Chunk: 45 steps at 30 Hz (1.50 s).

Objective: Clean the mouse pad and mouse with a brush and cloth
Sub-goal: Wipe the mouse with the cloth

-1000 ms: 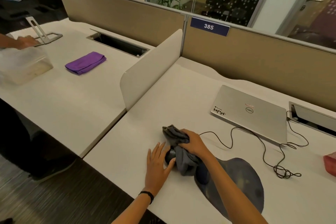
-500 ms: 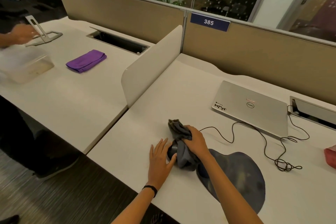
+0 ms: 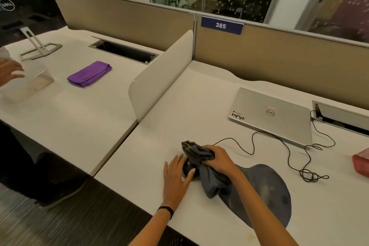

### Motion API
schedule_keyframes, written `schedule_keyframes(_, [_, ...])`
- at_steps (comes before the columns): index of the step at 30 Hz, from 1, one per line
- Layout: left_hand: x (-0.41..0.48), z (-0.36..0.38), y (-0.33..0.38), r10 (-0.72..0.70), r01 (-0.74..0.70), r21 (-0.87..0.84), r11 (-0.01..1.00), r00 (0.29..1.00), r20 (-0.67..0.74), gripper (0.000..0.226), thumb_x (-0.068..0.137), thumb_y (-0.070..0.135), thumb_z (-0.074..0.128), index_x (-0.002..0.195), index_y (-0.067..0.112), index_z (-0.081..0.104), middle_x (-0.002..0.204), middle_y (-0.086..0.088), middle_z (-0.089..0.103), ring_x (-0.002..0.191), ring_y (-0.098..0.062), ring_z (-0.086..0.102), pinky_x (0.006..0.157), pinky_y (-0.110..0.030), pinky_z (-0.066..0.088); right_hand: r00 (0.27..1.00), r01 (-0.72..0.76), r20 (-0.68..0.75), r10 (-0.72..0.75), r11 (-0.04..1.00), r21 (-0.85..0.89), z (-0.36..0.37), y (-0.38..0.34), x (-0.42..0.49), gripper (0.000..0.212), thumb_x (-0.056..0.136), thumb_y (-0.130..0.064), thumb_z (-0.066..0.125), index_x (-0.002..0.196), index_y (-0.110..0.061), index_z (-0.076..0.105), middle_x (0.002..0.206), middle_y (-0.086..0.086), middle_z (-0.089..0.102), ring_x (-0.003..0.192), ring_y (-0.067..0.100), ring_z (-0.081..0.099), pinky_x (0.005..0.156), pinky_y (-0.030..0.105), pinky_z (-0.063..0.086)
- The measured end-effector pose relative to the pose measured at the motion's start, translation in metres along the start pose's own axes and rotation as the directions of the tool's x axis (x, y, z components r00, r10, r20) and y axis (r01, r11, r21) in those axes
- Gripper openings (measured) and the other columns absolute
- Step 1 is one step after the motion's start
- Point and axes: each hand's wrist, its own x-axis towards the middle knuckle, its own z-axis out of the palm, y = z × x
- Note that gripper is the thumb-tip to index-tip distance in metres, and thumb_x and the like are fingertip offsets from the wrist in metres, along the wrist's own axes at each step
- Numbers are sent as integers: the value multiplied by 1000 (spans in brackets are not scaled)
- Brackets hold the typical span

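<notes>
While right hand [image 3: 217,161] grips cloth [image 3: 209,180]; mouse [image 3: 187,169] mostly hidden | left hand [image 3: 174,177] flat beside

The grey cloth [image 3: 211,177] is bunched up, gripped by the right hand [image 3: 219,159] and draped over the dark mouse [image 3: 187,170], of which only a small rounded part shows. The cloth's lower end trails onto the left end of the dark blue, irregularly shaped mouse pad [image 3: 267,189], which lies flat.
</notes>
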Motion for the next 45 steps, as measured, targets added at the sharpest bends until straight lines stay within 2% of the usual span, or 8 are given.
schedule_keyframes(5, [0,2,-3,-1,1,-6,1000,1000,-20,75,84,74,16,138,28,38,146,8,40,138,-3,20,120,-37,2,984,-95,-151,95,995,8,7,-7,18,31,80,-6,59,110,-9,61,106,13,67,98,27,61,77,25,43])
schedule_keyframes(12, [1,0,0,-5,4,-23,1000,1000,-21,70,85,64,28,137,19,42,145,1,42,140,-12,27,119,-37,4,998,22,54,-20,999,-39,12,-12,7,26,78,-11,62,103,-14,66,99,6,69,91,19,61,76,23,45])
schedule_keyframes(16, [1,-1,1,-10,9,-30,1000,1000,-15,73,84,69,25,137,22,42,144,5,42,140,-9,24,118,-33,-1,991,-23,-132,19,999,-34,18,-10,9,28,79,-12,60,106,-15,64,103,5,67,94,20,60,76,22,42])
schedule_keyframes(20, [1,-3,1,-22,21,-30,999,1000,-16,66,83,55,30,133,15,47,139,-4,49,136,-18,35,119,-41,9,995,92,-30,-95,990,-104,35,-13,3,23,84,-20,58,106,-17,64,100,5,64,91,20,58,76,26,42])
schedule_keyframes(26, [0,1,-4,-3,1,-50,999,999,-40,65,84,56,32,135,17,44,142,1,46,138,-9,24,119,-39,6,982,9,-184,-33,991,-134,38,-11,3,25,85,-23,57,109,-17,58,103,5,59,94,20,55,77,30,45])
schedule_keyframes(38, [0,-4,0,10,-10,-41,999,1000,7,81,76,63,42,142,16,35,149,-4,34,141,-21,24,119,-40,6,990,92,-60,-126,913,-397,51,-22,3,45,80,-16,60,121,-16,42,114,7,49,101,25,49,74,33,44])
schedule_keyframes(41, [1,-3,1,-2,3,-49,999,1000,5,77,76,59,44,140,16,39,144,-5,42,136,-26,33,117,-48,17,993,107,-2,-115,933,-343,50,-23,1,50,77,-20,62,123,-18,41,114,6,51,101,25,51,77,35,46])
schedule_keyframes(45, [-1,-2,-3,11,-11,-58,998,1000,-2,76,77,62,40,137,16,41,146,-6,39,141,-24,26,119,-46,10,998,43,-39,-41,998,55,25,-26,2,47,71,-17,72,111,-18,47,102,3,60,92,20,57,73,24,46])
